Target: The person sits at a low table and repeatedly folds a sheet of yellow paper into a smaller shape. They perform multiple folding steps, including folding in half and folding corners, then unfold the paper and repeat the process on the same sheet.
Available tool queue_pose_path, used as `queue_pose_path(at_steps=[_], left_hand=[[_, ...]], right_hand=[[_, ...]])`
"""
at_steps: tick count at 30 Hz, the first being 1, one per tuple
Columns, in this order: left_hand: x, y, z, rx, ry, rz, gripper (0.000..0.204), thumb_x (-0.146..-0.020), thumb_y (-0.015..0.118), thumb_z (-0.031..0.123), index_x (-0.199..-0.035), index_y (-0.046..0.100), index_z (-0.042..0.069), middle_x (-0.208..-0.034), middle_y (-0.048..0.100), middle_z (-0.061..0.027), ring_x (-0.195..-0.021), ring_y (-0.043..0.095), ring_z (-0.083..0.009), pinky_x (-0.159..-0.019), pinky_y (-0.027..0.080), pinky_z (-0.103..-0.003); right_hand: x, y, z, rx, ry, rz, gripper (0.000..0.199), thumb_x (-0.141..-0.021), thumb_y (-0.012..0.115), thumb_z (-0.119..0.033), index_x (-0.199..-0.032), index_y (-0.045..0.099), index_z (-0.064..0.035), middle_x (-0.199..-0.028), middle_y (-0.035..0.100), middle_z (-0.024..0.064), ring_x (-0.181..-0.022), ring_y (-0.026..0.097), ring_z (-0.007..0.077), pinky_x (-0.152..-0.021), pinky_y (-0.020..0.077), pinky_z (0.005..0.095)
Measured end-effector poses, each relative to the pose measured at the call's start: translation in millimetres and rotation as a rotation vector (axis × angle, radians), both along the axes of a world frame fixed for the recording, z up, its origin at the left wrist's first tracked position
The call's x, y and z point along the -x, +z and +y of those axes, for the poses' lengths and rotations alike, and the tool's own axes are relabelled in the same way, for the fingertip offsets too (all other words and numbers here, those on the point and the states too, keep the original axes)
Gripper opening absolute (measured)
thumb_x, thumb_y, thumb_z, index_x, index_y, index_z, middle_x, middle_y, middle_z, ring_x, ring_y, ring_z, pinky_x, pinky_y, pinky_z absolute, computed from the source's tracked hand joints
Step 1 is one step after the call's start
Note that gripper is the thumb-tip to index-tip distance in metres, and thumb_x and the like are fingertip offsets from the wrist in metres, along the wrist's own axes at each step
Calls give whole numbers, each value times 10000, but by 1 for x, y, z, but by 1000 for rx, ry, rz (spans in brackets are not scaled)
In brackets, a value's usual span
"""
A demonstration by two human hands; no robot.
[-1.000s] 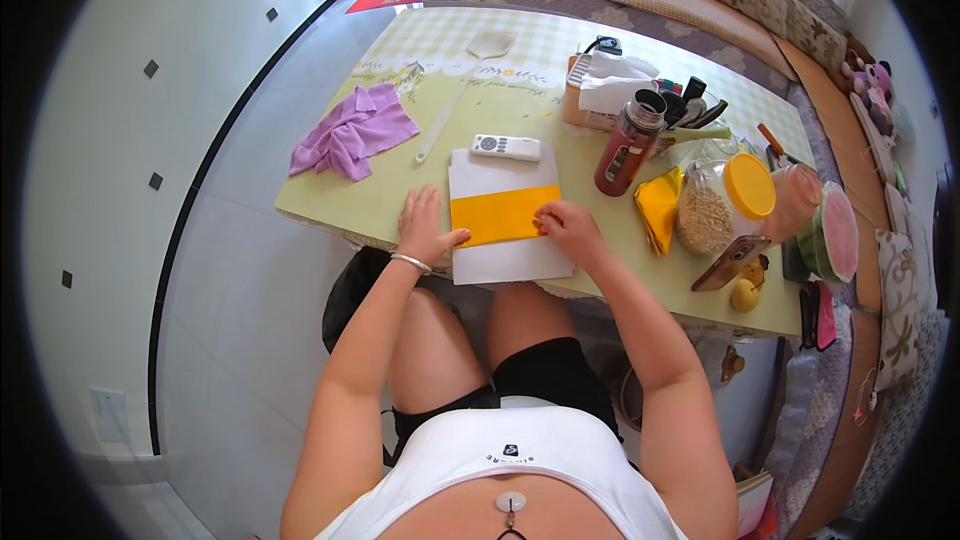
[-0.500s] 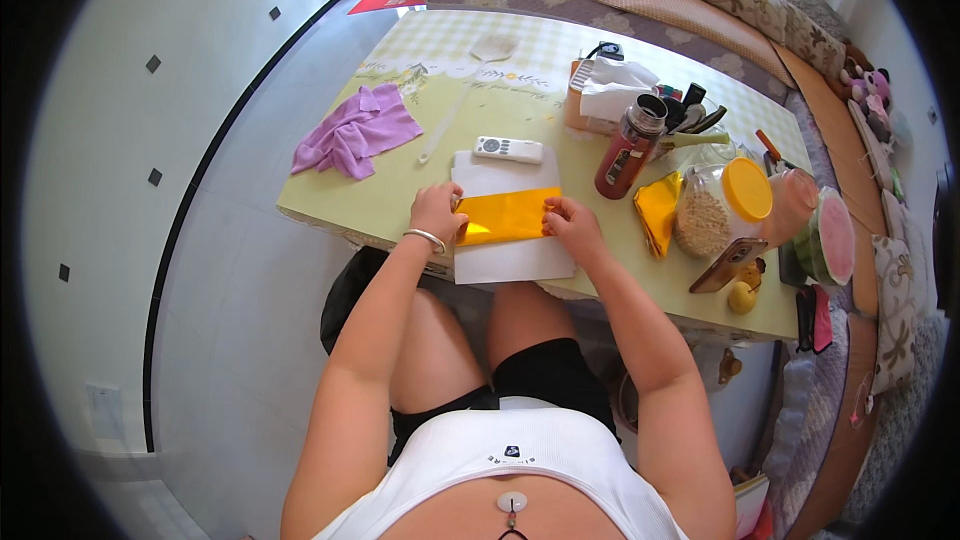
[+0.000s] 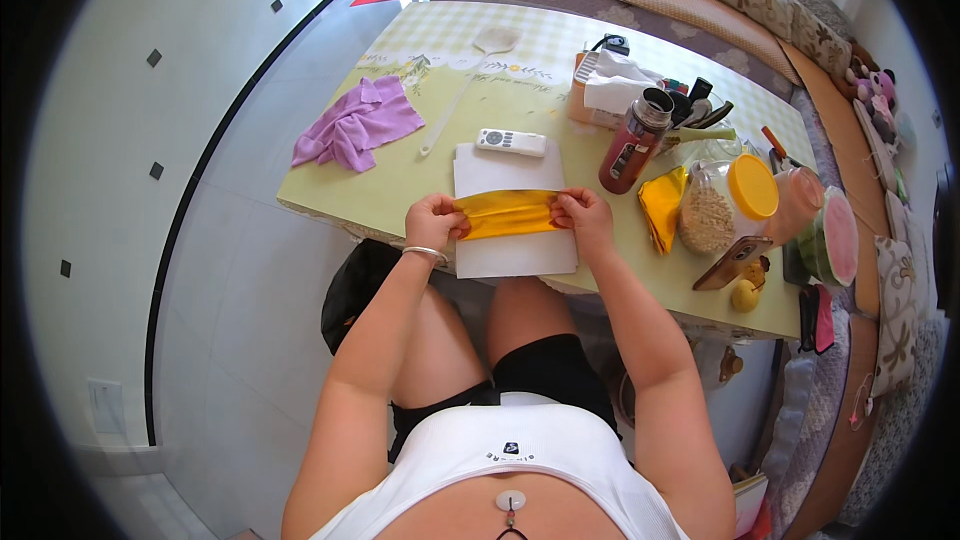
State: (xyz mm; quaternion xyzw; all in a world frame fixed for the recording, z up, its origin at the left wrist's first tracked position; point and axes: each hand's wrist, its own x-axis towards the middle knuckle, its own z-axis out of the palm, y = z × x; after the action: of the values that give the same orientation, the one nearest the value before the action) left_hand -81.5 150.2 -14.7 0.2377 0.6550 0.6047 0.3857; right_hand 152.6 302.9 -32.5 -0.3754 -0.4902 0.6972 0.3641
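A shiny yellow sheet of paper (image 3: 508,213), folded into a narrow band, is lifted just above a white sheet (image 3: 512,252) lying on the table's near edge. My left hand (image 3: 433,221) pinches the band's left end. My right hand (image 3: 583,219) pinches its right end. A silver bracelet sits on my left wrist. A white remote control (image 3: 511,142) lies just beyond the white sheet.
On the pale green table (image 3: 400,180) lie a purple cloth (image 3: 356,124), a white spoon-shaped paddle (image 3: 466,83), a dark red bottle (image 3: 633,144), more yellow paper (image 3: 663,204), a yellow-lidded jar (image 3: 727,204), a phone (image 3: 731,262) and cut watermelon (image 3: 832,238). A sofa runs behind.
The yellow sheet lay flat and wide under my palms a second ago. It is now folded narrower and both hands pinch its ends, lifted off the white sheet.
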Motion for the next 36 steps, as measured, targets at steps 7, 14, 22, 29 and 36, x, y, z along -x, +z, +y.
queue_pose_path(at_steps=[7, 14, 22, 29, 36], left_hand=[[1, -2, -9, 31, -85, 51, 104, -902, 734, 70, -880, 707, -28, -815, 727, -95, -729, 700, -153, -674, 577, -252], [-6, -5, -7, 50, -19, 100, 139, -870, 754, 69, -798, 704, -39, -726, 703, -79, -647, 669, -129, -596, 544, -277], [-3, -13, -14, 194, -69, 837, 169, -749, 831, 110, -751, 699, 4, -736, 661, -69, -658, 628, -178, -660, 541, -325], [-3, -19, -12, 181, -60, 807, 208, -697, 825, 160, -658, 679, 17, -806, 639, -124, -764, 643, -271, -739, 543, -383], [-5, -17, -18, 122, -76, 903, 157, -704, 797, 102, -666, 691, -7, -899, 664, -129, -812, 657, -234, -752, 554, -346]], right_hand=[[-10, 16, -2, 21, 8, -89, 180, -977, 670, -172, -986, 646, 6, -845, 723, 106, -699, 721, 159, -601, 596, 271], [-26, 25, -10, 1, 135, -296, 185, -981, 677, -203, -954, 636, -25, -822, 725, 88, -681, 723, 163, -574, 571, 266], [-25, 17, -13, -119, 105, -416, 192, -932, 696, -163, -860, 639, 7, -717, 681, 69, -575, 654, 126, -514, 526, 264], [-25, 11, -14, -284, 79, -524, 236, -906, 719, -195, -797, 646, 0, -623, 651, 63, -512, 613, 124, -501, 490, 291], [-28, 20, -17, -419, 119, -672, 295, -907, 717, -264, -769, 649, -12, -628, 648, 95, -524, 603, 184, -523, 469, 350]])
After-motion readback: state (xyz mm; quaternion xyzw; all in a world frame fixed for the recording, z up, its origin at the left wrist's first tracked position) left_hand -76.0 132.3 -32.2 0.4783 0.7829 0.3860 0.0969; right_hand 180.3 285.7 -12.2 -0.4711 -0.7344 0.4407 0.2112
